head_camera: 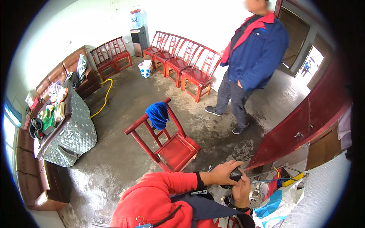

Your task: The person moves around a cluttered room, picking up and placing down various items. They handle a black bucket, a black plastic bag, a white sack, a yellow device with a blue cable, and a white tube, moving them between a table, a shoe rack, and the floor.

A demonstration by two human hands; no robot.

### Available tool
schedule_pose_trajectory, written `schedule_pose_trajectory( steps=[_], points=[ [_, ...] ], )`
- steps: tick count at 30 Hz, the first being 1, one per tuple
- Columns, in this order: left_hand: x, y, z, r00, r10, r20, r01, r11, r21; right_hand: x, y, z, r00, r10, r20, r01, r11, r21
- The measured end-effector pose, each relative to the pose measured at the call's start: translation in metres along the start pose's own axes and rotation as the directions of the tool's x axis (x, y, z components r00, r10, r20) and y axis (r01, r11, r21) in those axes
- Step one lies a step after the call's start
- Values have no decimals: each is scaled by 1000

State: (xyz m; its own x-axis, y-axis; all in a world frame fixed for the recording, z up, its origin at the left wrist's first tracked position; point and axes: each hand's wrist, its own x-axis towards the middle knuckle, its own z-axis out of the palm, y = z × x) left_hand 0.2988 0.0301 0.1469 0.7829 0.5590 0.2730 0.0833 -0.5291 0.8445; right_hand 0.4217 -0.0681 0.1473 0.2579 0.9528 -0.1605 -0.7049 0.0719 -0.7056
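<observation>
Both my hands meet at the lower right, around a small black object whose kind I cannot tell. My left hand grips it from the left, thumb and fingers around it. Against its lower right side is my right hand, fingers curled on it. Beyond my left arm stands a red wooden chair with a blue cloth over its top rail. Beside my right hand lie shoes and a white and blue plastic bag.
A person in a blue jacket stands at the upper right, near an open red door. Red chairs line the far wall. A cloth-covered table, brown sofas and a yellow hose are at left.
</observation>
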Motion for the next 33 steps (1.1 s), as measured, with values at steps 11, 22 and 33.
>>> schedule_pose_trajectory(
  steps=[11,22,33],
  points=[
    [123,-72,-200,830,21,-557,267,862,431,-10,-12,-16,975,-14,-223,-119,811,-572],
    [51,-35,21,975,80,207,-10,948,-320,-13,-2,-24,994,27,-108,-89,784,-615],
    [71,-42,46,884,-187,428,343,882,-322,-54,-53,-78,583,-652,-484,-427,262,-866]
  ],
)
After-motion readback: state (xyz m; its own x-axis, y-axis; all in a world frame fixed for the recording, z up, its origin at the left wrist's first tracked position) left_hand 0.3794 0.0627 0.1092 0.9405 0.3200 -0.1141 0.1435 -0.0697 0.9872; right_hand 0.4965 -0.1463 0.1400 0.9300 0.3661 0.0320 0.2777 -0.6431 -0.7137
